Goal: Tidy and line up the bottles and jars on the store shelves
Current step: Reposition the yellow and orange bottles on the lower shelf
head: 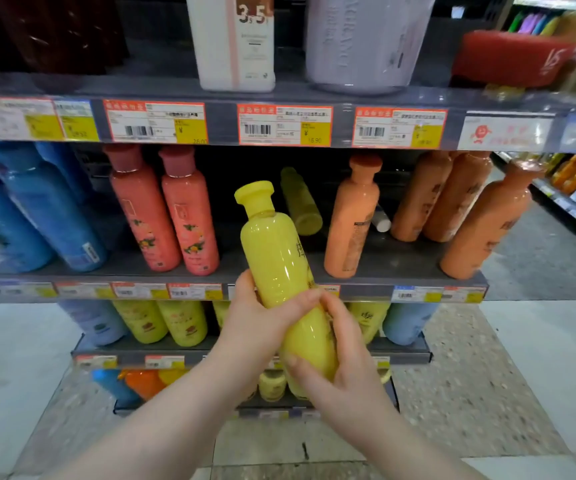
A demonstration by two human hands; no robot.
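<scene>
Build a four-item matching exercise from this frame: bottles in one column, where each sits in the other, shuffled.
1. front yellow bottle
2. pink bottles
3. rear yellow bottle
4. blue bottles

A. far left of the middle shelf
B. deep in that shelf's gap
C. held by left hand and right hand, off the shelf
D. shelf front, left of the gap

Pairs: 1-C, 2-D, 3-B, 4-A

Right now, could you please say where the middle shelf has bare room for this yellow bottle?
The shelf is bare between the pink bottles and the lone orange bottle, ahead of the rear yellow bottle. A narrower patch lies right of that orange bottle. Blue bottles crowd the left.
</scene>
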